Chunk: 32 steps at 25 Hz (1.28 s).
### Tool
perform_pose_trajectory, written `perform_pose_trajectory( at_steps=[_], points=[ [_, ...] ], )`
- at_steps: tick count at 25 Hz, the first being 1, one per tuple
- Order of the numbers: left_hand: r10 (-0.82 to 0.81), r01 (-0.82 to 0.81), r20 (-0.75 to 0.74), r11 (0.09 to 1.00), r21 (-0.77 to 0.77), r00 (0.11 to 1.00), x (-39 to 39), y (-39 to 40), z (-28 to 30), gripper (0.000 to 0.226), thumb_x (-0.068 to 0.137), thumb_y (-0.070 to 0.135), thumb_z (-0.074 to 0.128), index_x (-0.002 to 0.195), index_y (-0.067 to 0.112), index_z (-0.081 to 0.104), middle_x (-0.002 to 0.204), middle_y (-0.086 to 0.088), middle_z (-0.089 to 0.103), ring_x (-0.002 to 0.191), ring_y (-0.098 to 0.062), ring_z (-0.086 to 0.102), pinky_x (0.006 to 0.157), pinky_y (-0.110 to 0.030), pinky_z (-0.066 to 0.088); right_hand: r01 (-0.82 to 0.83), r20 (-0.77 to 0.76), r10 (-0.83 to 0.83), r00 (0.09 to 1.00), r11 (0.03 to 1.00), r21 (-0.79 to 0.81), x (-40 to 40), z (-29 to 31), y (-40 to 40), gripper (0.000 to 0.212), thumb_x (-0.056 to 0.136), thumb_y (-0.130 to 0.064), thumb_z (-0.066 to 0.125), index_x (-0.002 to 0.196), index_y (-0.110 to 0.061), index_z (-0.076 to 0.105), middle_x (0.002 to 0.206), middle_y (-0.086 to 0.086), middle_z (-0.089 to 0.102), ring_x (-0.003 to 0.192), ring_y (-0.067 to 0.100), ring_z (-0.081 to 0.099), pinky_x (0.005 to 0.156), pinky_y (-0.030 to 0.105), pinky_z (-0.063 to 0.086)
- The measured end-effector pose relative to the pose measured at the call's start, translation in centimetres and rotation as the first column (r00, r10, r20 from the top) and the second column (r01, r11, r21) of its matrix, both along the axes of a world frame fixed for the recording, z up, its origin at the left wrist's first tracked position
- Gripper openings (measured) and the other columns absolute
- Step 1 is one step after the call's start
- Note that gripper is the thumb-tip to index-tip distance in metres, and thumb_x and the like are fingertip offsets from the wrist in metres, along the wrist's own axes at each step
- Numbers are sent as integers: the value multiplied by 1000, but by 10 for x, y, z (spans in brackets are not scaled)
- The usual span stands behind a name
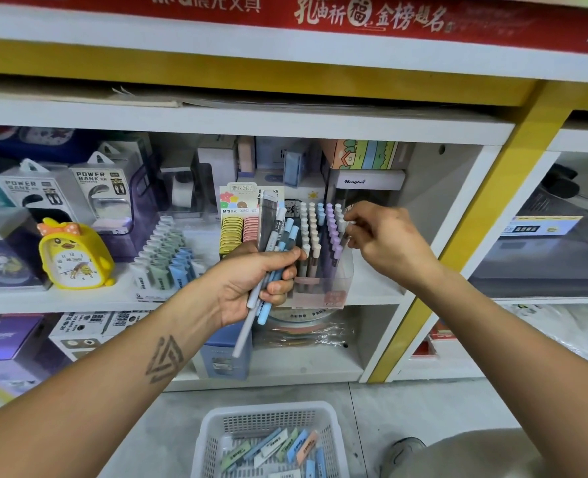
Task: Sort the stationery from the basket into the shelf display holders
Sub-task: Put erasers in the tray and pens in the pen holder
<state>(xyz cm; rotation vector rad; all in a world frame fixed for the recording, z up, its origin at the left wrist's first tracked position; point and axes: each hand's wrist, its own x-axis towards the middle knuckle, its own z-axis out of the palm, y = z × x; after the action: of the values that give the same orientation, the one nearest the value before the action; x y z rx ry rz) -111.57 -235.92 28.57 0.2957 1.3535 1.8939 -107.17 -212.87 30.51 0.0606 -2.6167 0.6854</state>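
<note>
The basket (209, 439) is cut off below; right-hand fingers (352, 222) hide the pinched pen.

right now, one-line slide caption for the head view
Left hand grips pastel pens; right hand pinches one at the clear pen holder.

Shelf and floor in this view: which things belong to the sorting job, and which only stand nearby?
Belong to the job:
left hand, gripping a bunch of pens
right hand, pinching a pen at the clear pen holder
white basket on the floor, with erasers inside

Only nearby:
yellow duck clock
power bank boxes
shoe
</note>
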Motion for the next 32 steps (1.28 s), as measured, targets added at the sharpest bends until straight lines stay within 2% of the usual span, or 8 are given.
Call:
perform_pose_trajectory(
  at_steps=[8,11,15,17,18,21,25,32],
  points=[
    [19,-20,39,1000,16,999,-2,0,1,13,91,10,60,100,1,62,61,-6,46,41,-9,36,33,-17,27,14,64,-20,998,995,98,0,-6,-1,20,102,-18,51,120,-21,58,97,11,69,87,29,66,76,46,57],
    [37,-39,45,999,34,998,-3,0,2,15,88,10,62,100,1,62,61,-5,46,41,-9,36,33,-17,27,29,111,-37,993,997,73,-1,-13,-4,5,103,-20,48,107,-20,49,92,13,66,84,33,66,72,48,56],
    [114,-126,104,986,112,988,-5,-2,5,8,89,10,61,93,3,61,61,-5,45,41,-9,36,34,-17,28,104,-57,-89,994,929,356,-4,-2,-12,21,100,-19,51,103,-11,70,100,7,67,90,31,63,73,43,54],
    [191,-216,151,961,171,970,-9,-4,8,6,92,9,57,89,4,59,60,-4,43,43,-10,37,36,-18,28,74,-100,-54,994,974,214,-4,6,-29,19,99,-22,54,104,-13,70,94,5,70,80,25,65,70,42,56],
    [234,-268,177,942,200,956,-11,-5,9,8,94,9,55,87,5,57,60,-4,43,44,-10,38,37,-18,30,4,-37,-3,999,1000,13,-4,10,-41,14,98,-23,58,102,-16,69,86,4,72,70,22,65,65,42,57],
    [376,-430,238,869,245,896,-17,-10,13,14,98,9,53,84,9,51,60,-4,42,47,-12,42,41,-20,35,-126,249,291,924,846,-518,-2,14,-75,18,93,-31,70,92,-19,57,71,6,75,48,17,59,44,30,48],
    [511,-572,270,778,260,816,-21,-17,17,12,98,12,55,86,10,50,61,-5,45,52,-15,45,55,-27,37,-220,330,482,812,776,-591,1,6,-105,36,85,-22,80,94,-12,47,65,9,73,42,15,58,37,21,35],
    [651,-709,281,667,232,705,-32,-32,19,25,92,31,64,87,9,53,59,-4,49,50,-15,50,50,-27,48,-251,326,588,740,692,-677,5,8,-116,39,85,-1,77,109,-10,46,71,20,71,48,25,60,47,29,51]
  ],
)
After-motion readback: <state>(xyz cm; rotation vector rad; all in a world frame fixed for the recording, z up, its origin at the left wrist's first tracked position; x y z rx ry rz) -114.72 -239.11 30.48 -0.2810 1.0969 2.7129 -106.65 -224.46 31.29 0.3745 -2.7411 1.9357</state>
